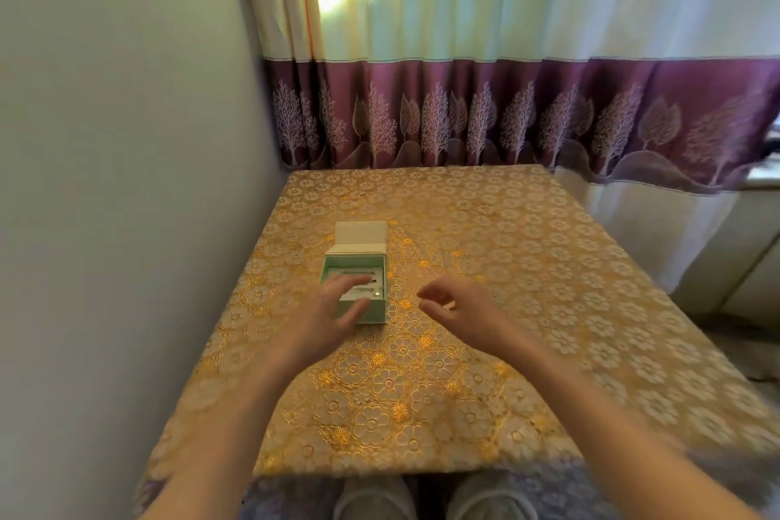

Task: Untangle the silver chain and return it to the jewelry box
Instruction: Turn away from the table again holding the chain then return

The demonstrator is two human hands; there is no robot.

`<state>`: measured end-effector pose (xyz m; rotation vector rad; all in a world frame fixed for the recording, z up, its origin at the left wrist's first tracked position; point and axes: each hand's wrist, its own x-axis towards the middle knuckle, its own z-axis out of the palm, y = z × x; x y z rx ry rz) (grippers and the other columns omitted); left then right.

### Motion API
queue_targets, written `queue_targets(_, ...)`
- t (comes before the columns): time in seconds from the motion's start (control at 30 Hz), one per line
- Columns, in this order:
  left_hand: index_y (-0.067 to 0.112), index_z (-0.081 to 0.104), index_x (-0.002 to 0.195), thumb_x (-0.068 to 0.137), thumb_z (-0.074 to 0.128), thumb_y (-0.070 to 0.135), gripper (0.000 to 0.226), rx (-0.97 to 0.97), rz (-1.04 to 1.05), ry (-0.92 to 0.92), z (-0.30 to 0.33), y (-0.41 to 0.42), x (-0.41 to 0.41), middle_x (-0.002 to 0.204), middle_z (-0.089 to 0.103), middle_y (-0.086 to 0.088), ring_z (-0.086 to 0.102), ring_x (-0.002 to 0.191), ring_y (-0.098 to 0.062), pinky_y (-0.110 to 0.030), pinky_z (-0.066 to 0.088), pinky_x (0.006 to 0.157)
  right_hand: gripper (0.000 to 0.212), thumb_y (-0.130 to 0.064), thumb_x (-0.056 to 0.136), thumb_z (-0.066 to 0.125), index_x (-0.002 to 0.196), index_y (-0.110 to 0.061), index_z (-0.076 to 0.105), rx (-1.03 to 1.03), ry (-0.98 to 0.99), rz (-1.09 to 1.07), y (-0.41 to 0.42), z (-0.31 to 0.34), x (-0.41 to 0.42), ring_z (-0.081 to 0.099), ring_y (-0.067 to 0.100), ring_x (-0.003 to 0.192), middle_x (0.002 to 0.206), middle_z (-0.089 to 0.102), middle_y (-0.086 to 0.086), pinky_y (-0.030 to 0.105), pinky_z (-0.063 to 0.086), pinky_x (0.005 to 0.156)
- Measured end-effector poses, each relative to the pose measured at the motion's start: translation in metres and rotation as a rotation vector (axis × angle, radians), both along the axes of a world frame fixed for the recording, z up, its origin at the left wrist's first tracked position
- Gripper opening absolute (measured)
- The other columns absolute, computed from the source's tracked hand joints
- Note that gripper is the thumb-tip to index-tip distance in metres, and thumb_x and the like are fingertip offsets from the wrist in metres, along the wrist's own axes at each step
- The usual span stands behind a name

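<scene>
Your left hand (pixel 327 308) rests relaxed on the open box (pixel 358 291), chain (pixel 363 287) inside. Your right hand (pixel 458 308) hovers just right, loosely curled, grasping nothing.

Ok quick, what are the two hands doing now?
Left hand: open, fingers over the jewelry box.
Right hand: open, loosely curled, holding nothing.

A table (pixel 485 266) wears a gold floral cloth; at twelve o'clock hangs a curtain (pixel 464 110) (purple band, white trees).
</scene>
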<state>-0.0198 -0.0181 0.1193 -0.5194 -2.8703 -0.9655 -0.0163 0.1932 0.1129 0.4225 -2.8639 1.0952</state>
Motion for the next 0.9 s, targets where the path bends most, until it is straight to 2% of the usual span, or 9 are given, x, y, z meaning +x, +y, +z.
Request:
queue_targets(0.1, 0.019, 0.052, 0.126, 0.093, 0.052, 0.022, 0.034, 0.166, 0.005, -0.011, -0.017, 0.011, 0.023, 0.126, 0.056, -0.002, 0.055, 0.106, -0.011, -0.023, 0.049, 0.086, 0.025, -0.024, 0.091, 0.056, 0.113, -0.012, 0.061, -0.084, -0.016, -0.035, 0.017, -0.003, 0.021, 0.058, 0.009, 0.093, 0.104, 0.062, -0.002, 0.029, 0.05, 0.088)
queue_targets(0.2, 0.02, 0.055, 0.122, 0.093, 0.052, 0.021, 0.03, 0.246, 0.029, -0.087, -0.04, 0.023, 0.035, 0.118, 0.059, 0.002, 0.056, 0.101, -0.006, -0.008, 0.045, 0.075, 0.025, -0.023, 0.091, 0.056, 0.114, -0.013, 0.061, -0.152, -0.069, -0.093, 0.035, -0.015, 0.034, 0.059, 0.01, 0.095, 0.106, 0.062, -0.003, 0.024, 0.048, 0.087)
queue_targets(0.33, 0.035, 0.055, 0.111, 0.092, 0.052, 0.02, 0.024, 0.323, 0.021, -0.15, -0.069, 0.046, 0.033, 0.114, 0.061, 0.011, 0.057, 0.105, -0.003, -0.016, 0.049, 0.083, 0.025, -0.024, 0.092, 0.056, 0.114, -0.016, 0.062, -0.232, -0.181, -0.169, 0.06, -0.043, 0.03, 0.06, 0.007, 0.096, 0.107, 0.064, -0.005, 0.019, 0.048, 0.086)
queue_targets(0.4, 0.041, 0.053, 0.108, 0.092, 0.052, 0.021, 0.026, 0.333, 0.006, -0.166, -0.076, 0.062, 0.02, 0.111, 0.058, 0.019, 0.054, 0.103, 0.006, -0.013, 0.048, 0.082, 0.024, -0.023, 0.092, 0.056, 0.114, -0.016, 0.062, -0.255, -0.226, -0.195, 0.074, -0.055, 0.014, 0.06, 0.007, 0.096, 0.105, 0.064, -0.006, 0.014, 0.046, 0.083)
queue_targets(0.53, 0.045, 0.052, 0.112, 0.093, 0.049, 0.027, 0.026, 0.334, 0.002, -0.288, -0.083, 0.093, -0.032, 0.114, 0.055, 0.027, 0.051, 0.104, 0.011, -0.011, 0.044, 0.08, 0.02, -0.024, 0.092, 0.054, 0.11, -0.018, 0.063, -0.308, -0.314, -0.259, 0.105, -0.066, -0.031, 0.06, 0.01, 0.095, 0.1, 0.063, -0.008, 0.016, 0.047, 0.08)
queue_targets(0.6, 0.041, 0.052, 0.118, 0.093, 0.048, 0.03, 0.027, 0.299, -0.011, -0.348, -0.077, 0.11, -0.06, 0.116, 0.054, 0.025, 0.051, 0.105, 0.009, -0.01, 0.041, 0.081, 0.021, -0.025, 0.093, 0.052, 0.111, -0.018, 0.062, -0.307, -0.364, -0.282, 0.118, -0.062, -0.05, 0.059, 0.008, 0.093, 0.099, 0.061, -0.011, 0.012, 0.044, 0.075)
queue_targets(0.7, 0.029, 0.051, 0.125, 0.095, 0.047, 0.029, 0.031, 0.231, -0.059, -0.438, -0.051, 0.136, -0.086, 0.118, 0.053, 0.017, 0.052, 0.105, 0.001, -0.006, 0.039, 0.075, 0.023, -0.026, 0.094, 0.05, 0.113, -0.017, 0.06, -0.321, -0.458, -0.335, 0.132, -0.034, -0.062, 0.059, 0.01, 0.093, 0.103, 0.062, -0.007, 0.016, 0.043, 0.075)
queue_targets(0.8, 0.026, 0.05, 0.127, 0.095, 0.046, 0.028, 0.032, 0.169, -0.116, -0.543, -0.011, 0.155, -0.083, 0.119, 0.054, 0.014, 0.052, 0.105, -0.001, -0.006, 0.039, 0.077, 0.022, -0.026, 0.094, 0.049, 0.113, -0.019, 0.06, -0.384, -0.535, -0.407, 0.14, 0.012, -0.052, 0.06, 0.012, 0.091, 0.101, 0.063, -0.006, 0.018, 0.043, 0.072)
queue_targets(0.9, 0.027, 0.05, 0.125, 0.096, 0.046, 0.027, 0.029, 0.11, -0.188, -0.671, 0.027, 0.16, -0.055, 0.116, 0.053, 0.016, 0.052, 0.103, 0.001, -0.002, 0.039, 0.072, 0.017, -0.026, 0.095, 0.048, 0.108, -0.023, 0.059, -0.438, -0.607, -0.462, 0.143, 0.054, -0.024, 0.059, 0.011, 0.096, 0.099, 0.061, -0.01, 0.022, 0.047, 0.082)
